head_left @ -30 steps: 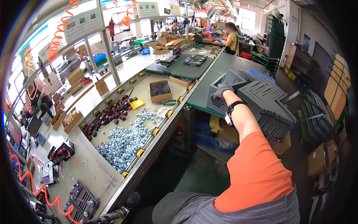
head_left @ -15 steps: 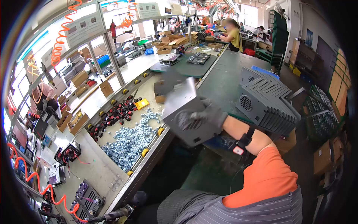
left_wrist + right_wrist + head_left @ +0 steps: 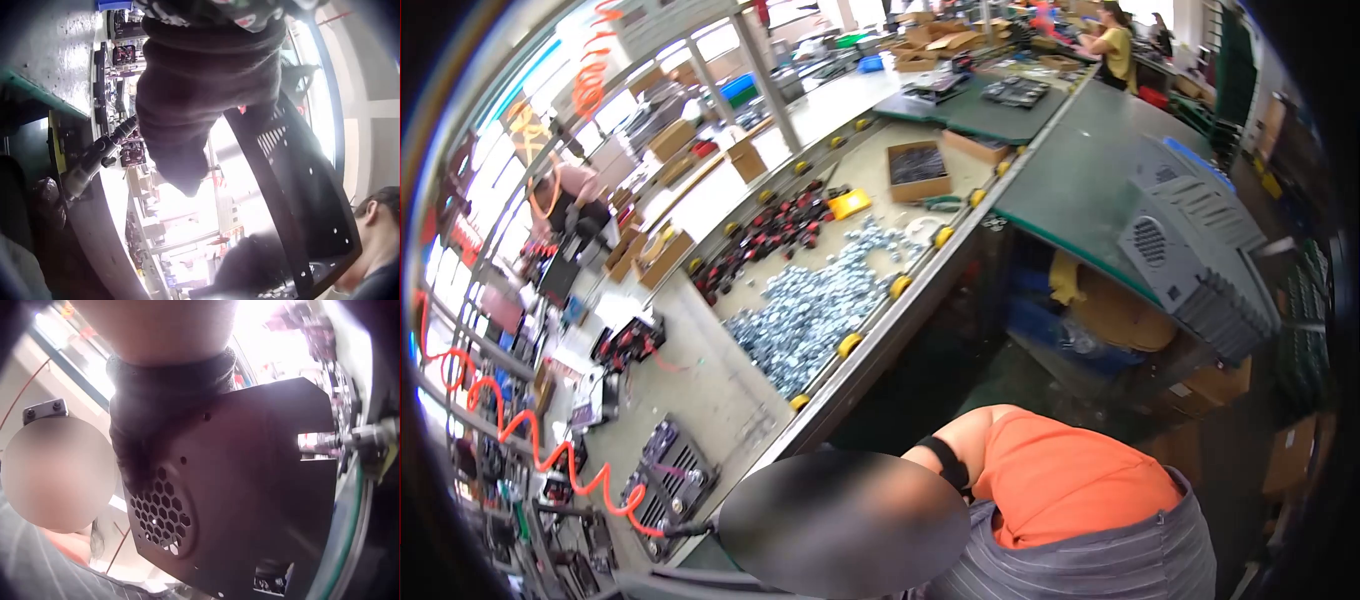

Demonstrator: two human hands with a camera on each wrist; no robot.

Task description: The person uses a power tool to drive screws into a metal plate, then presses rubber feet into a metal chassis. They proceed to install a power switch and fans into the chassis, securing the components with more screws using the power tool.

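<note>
In the right wrist view, my gloved right hand (image 3: 147, 425) grips a dark sheet-metal panel (image 3: 250, 481) beside its honeycomb vent. The panel has square cutouts and a few small holes. From the left wrist, my gloved left hand (image 3: 200, 94) shows at the top edge of the same panel (image 3: 312, 194), with its fingers bent over it; slots and small bright holes mark this side. A dark rounded shape overlaps the panel's lower part there. The head view hides both hands and the panel behind a blurred patch in front of my body; only my strapped right forearm shows.
A stack of grey vented panels (image 3: 1200, 260) stands on the green-edged table (image 3: 1060, 190) at right. Small metal parts (image 3: 820, 300) lie heaped in the bench tray near red-black parts (image 3: 770, 235) and an open carton (image 3: 918, 172). A slotted unit (image 3: 670, 470) lies at lower left.
My right hand has taken a panel from the stack and carried it left and down toward my body. The head view has turned, and the panel is now hidden in it.
</note>
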